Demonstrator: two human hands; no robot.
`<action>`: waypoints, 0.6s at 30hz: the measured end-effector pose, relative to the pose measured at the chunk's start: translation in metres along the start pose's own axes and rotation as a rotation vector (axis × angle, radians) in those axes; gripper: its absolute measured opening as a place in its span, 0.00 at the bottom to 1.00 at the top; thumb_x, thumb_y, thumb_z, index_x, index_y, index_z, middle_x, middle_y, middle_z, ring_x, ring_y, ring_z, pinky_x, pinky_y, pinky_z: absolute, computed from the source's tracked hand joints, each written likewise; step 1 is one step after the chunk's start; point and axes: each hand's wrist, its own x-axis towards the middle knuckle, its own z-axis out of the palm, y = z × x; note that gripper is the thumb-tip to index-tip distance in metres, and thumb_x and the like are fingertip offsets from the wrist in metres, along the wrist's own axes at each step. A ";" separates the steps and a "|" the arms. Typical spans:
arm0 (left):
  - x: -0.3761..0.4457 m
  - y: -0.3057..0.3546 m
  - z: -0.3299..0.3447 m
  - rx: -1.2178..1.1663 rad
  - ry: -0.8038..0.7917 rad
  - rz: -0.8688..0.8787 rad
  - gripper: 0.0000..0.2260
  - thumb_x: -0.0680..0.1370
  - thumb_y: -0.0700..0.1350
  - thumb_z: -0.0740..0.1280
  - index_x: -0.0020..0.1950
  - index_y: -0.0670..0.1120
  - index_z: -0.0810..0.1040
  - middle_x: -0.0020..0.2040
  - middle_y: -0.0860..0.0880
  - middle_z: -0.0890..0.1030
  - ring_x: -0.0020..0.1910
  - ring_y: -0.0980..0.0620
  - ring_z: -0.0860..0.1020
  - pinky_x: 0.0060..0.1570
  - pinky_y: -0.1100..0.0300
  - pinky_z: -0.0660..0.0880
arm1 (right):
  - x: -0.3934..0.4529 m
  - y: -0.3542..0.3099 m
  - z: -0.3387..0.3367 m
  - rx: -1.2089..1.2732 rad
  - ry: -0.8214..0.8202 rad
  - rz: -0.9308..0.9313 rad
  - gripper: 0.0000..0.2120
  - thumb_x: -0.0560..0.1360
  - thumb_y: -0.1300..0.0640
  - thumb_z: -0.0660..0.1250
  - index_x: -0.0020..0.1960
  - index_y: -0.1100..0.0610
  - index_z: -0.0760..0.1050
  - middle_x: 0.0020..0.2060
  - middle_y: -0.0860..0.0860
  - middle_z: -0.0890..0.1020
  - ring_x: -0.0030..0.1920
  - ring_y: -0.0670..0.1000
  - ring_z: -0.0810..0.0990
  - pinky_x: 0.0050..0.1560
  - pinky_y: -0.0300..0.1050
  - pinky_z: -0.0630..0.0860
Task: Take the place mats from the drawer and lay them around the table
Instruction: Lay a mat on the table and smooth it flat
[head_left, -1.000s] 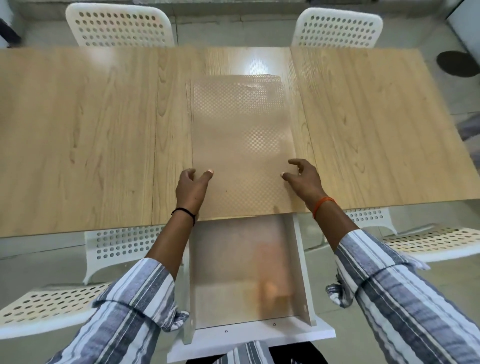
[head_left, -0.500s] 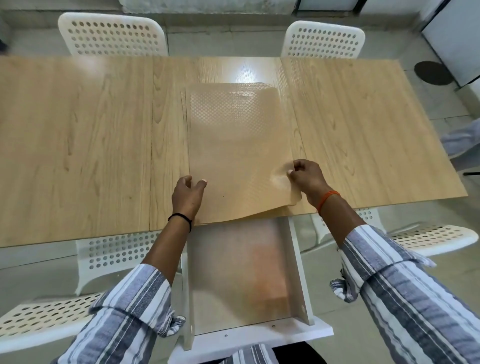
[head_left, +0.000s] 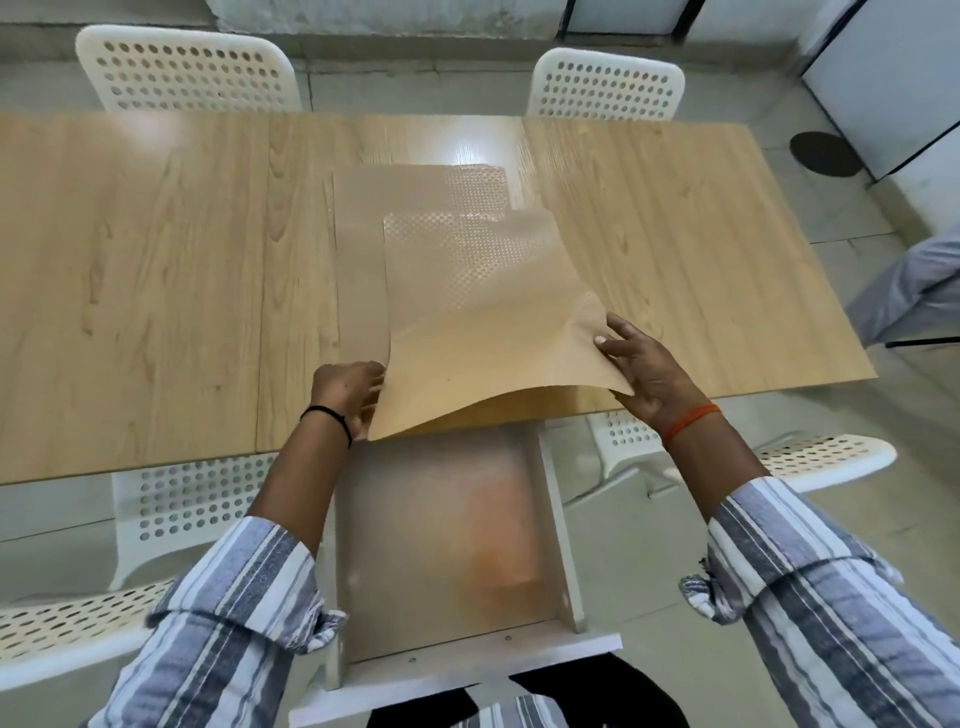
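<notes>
A stack of tan, dimpled place mats (head_left: 358, 260) lies in the middle of the wooden table (head_left: 156, 270). The top mat (head_left: 483, 322) is lifted and shifted right of the stack, its near edge curling up off the table. My right hand (head_left: 644, 374) pinches that mat's near right corner. My left hand (head_left: 348, 389) sits at the mat's near left corner, fingers curled against the stack's edge. The white drawer (head_left: 563, 545) below the table edge is pulled out, its floor bare.
White perforated chairs stand at the far side (head_left: 192, 67) (head_left: 605, 83) and under the near edge (head_left: 171, 509) (head_left: 821, 457). A dark round spot (head_left: 823, 153) marks the floor at the right. A grey-clothed figure (head_left: 914, 286) shows at the right edge.
My right hand has raised the top mat's corner and drawn the mat right, off the stack. The left hand has stayed at the near left corner.
</notes>
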 end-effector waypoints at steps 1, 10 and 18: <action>-0.007 -0.001 0.005 -0.039 -0.042 -0.005 0.02 0.76 0.37 0.68 0.48 0.40 0.78 0.41 0.44 0.80 0.35 0.49 0.78 0.27 0.64 0.75 | -0.001 -0.001 -0.009 -0.007 -0.004 0.000 0.16 0.79 0.69 0.58 0.55 0.51 0.76 0.48 0.51 0.83 0.43 0.49 0.82 0.38 0.41 0.80; -0.056 -0.024 0.092 -0.085 -0.081 0.103 0.18 0.75 0.32 0.68 0.64 0.42 0.78 0.55 0.42 0.83 0.50 0.43 0.82 0.47 0.51 0.80 | 0.002 -0.014 -0.121 -0.593 0.027 -0.009 0.22 0.76 0.70 0.59 0.69 0.58 0.72 0.51 0.55 0.80 0.41 0.50 0.76 0.36 0.42 0.69; -0.116 -0.053 0.233 -0.002 -0.021 0.114 0.16 0.76 0.32 0.67 0.63 0.39 0.77 0.50 0.43 0.81 0.46 0.46 0.81 0.44 0.56 0.79 | 0.000 -0.049 -0.257 -0.495 0.105 -0.046 0.21 0.76 0.71 0.61 0.67 0.61 0.74 0.57 0.59 0.81 0.41 0.48 0.78 0.36 0.40 0.74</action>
